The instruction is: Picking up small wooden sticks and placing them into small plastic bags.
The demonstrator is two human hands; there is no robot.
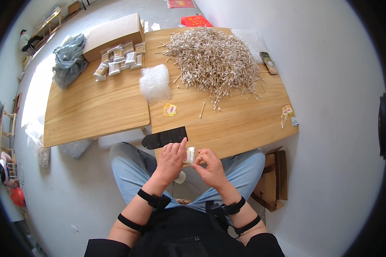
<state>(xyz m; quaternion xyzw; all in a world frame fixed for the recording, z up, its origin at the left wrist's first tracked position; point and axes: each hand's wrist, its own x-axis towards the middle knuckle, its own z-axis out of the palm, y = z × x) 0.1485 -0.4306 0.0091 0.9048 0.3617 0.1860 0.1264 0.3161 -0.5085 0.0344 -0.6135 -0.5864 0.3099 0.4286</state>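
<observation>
At the near edge of the table lies a small clear bag of cotton swabs, white tips showing in a row. My left hand rests over its left side, fingers stretched forward and the index finger reaching farthest; its thumb is hidden. At the bag's right edge, my right hand pinches with thumb and index finger. A black flat strip with one rounded end lies just beyond my left fingers. Farther off are small yellow printed cards and one loose cotton swab.
A large heap of loose swabs covers the far right. Clear empty bags are stacked left of it, near filled swab packs, a cardboard box and a grey plastic bag. A phone-like object lies by the wall.
</observation>
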